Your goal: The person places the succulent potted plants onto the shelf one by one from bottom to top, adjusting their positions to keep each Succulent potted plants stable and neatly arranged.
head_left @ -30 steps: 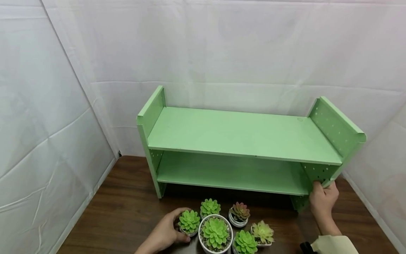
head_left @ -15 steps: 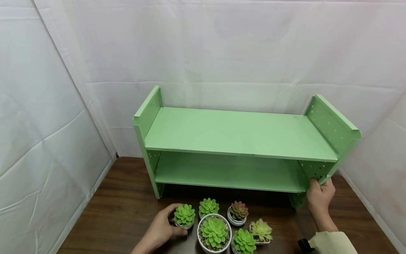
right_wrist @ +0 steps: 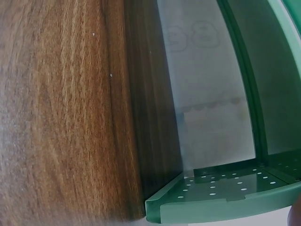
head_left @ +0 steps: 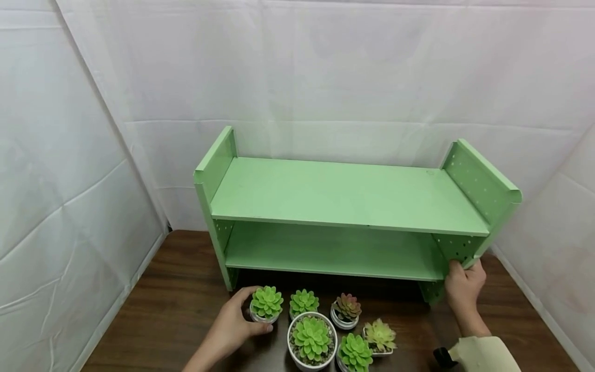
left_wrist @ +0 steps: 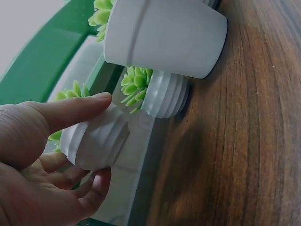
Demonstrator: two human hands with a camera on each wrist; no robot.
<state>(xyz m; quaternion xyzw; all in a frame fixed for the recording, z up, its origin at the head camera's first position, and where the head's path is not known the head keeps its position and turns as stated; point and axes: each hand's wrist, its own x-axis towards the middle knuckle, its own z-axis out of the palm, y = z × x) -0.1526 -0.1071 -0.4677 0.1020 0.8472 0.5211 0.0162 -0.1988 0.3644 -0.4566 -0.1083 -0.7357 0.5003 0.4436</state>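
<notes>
My left hand [head_left: 232, 323] holds a small potted succulent [head_left: 267, 302] with bright green leaves, thumb on one side and fingers on the other. In the left wrist view its ribbed white pot [left_wrist: 96, 139] is raised off the wood. At the right, my right hand [head_left: 466, 289] grips the front edge of the side panel of a light green two-tier shelf [head_left: 348, 194], thumb on the inner face. Only a sliver of that hand shows in the right wrist view, where the perforated panel [right_wrist: 221, 186] stands on the table.
Beside the left hand, a larger white pot [head_left: 312, 341] stands among smaller potted succulents: green ones [head_left: 304, 302], a reddish one [head_left: 346, 311] and a yellow-green one [head_left: 380, 337]. All are on the dark wooden table [head_left: 153, 310], in front of the shelf. White cloth [head_left: 325, 67] hangs behind.
The left hand has carried the small succulent leftward and a little toward the shelf, away from the large pot. My right hand keeps its grip on the panel; the view has shifted slightly.
</notes>
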